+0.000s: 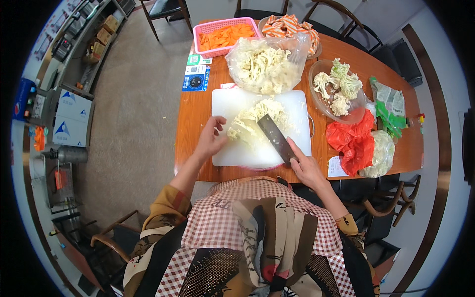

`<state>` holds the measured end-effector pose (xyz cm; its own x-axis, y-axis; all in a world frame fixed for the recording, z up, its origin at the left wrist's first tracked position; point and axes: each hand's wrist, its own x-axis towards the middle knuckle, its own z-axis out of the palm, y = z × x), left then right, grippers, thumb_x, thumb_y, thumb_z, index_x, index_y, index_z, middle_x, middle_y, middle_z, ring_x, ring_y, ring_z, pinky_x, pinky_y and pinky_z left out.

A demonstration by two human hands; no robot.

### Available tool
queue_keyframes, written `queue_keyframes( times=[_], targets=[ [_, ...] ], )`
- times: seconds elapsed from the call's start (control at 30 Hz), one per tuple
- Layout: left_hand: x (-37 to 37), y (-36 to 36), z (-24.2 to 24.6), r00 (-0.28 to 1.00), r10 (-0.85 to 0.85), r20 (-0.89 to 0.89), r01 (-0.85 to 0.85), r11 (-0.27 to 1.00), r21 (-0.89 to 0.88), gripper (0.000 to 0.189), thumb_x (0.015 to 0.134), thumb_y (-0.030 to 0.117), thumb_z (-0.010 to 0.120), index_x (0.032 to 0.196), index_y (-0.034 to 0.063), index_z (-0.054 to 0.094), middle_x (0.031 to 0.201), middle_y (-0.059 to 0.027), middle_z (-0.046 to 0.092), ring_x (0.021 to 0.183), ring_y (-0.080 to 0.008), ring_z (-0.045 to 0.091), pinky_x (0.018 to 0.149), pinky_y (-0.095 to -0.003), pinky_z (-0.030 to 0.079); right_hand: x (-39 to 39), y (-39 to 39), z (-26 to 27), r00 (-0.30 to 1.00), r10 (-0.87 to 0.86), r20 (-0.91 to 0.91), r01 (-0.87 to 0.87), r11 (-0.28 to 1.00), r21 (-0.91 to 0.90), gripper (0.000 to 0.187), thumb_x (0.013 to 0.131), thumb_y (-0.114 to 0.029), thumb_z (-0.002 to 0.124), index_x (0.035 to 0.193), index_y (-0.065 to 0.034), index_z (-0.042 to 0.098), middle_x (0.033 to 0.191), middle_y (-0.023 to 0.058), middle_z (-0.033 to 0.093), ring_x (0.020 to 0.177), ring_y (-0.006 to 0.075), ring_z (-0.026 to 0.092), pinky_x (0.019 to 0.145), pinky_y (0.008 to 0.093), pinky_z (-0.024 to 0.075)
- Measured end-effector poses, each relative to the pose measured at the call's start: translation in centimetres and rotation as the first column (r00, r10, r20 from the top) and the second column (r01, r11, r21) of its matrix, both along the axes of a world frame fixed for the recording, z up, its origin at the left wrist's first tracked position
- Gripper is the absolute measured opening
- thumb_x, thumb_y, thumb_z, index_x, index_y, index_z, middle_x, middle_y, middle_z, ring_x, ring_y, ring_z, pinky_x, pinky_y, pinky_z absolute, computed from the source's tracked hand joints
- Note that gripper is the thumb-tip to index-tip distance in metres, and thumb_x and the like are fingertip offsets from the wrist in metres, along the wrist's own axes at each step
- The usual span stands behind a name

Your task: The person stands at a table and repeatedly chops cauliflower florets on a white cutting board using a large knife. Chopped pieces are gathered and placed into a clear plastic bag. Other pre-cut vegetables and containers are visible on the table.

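Observation:
My right hand (pixel 306 166) grips the handle end of a dark-bladed cleaver (pixel 275 136), its blade slanting over the right part of a white cutting board (pixel 224 102). Sliced cauliflower (pixel 269 110) is heaped mid-board, partly behind the blade. My left hand (pixel 213 136) hovers at the board's left edge, fingers loosely curled and apart, holding nothing. Just beyond the board, a clear plastic bag (pixel 267 67) bulges with cut cauliflower. To the right, a clear bowl (pixel 319 98) contains several larger cauliflower pieces (pixel 347 85).
A pink basket (pixel 196 31) of cut carrots (pixel 224 36) and a bowl of orange-striped packets (pixel 285 26) stand at the back of the wooden table (pixel 189 122). Red plastic bag (pixel 350 141), wrapped cauliflower (pixel 378 154) and green-white bag (pixel 389 104) lie right. Printed cards (pixel 196 77) sit left.

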<state>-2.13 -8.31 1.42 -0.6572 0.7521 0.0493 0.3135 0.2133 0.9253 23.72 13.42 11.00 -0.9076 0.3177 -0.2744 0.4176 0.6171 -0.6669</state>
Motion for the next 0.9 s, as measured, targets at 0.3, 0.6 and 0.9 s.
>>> queue_keyframes(
  times=[0.3,0.6,0.9],
  targets=[
    [-1.5,2.5,0.7,0.993,-0.063,-0.102,0.033,0.96,-0.277,0.03,0.074,0.011,0.068,0.104,0.0057,0.072,0.097,-0.0098,0.064,0.08,-0.0235,0.062,0.074,-0.0334,0.052,0.2,-1.9,-2.5,0.998,0.047,-0.034,-0.047,0.999,0.007,0.068,0.093,-0.013,0.05,0.154,-0.026,0.024,0.067,0.0246,0.059,0.066,0.0417,0.062,0.069,0.0466,0.0495],
    [-0.4,2.7,-0.5,0.993,0.116,0.01,-0.113,0.98,-0.162,0.028,0.079,0.005,0.075,0.103,0.0016,0.061,0.087,-0.0045,0.06,0.076,-0.0119,0.057,0.069,-0.0268,0.05,-3.1,-3.9,1.0,0.998,0.066,-0.021,-0.064,0.993,0.097,0.067,0.091,-0.01,0.046,0.153,-0.0224,0.025,0.074,0.0247,0.064,0.07,0.0427,0.063,0.07,0.0512,0.05],
    [1.3,1.1,-3.3,0.986,0.139,-0.087,-0.127,0.983,0.136,0.029,0.077,0.0,0.077,0.099,0.0024,0.058,0.095,-0.004,0.061,0.08,-0.0129,0.058,0.071,-0.0267,0.05,-5.6,-4.9,1.5,0.989,0.149,-0.016,-0.143,0.973,0.179,0.071,0.089,-0.008,0.046,0.154,-0.0235,0.024,0.073,0.0238,0.064,0.067,0.0419,0.062,0.066,0.0499,0.0502]
  ],
)
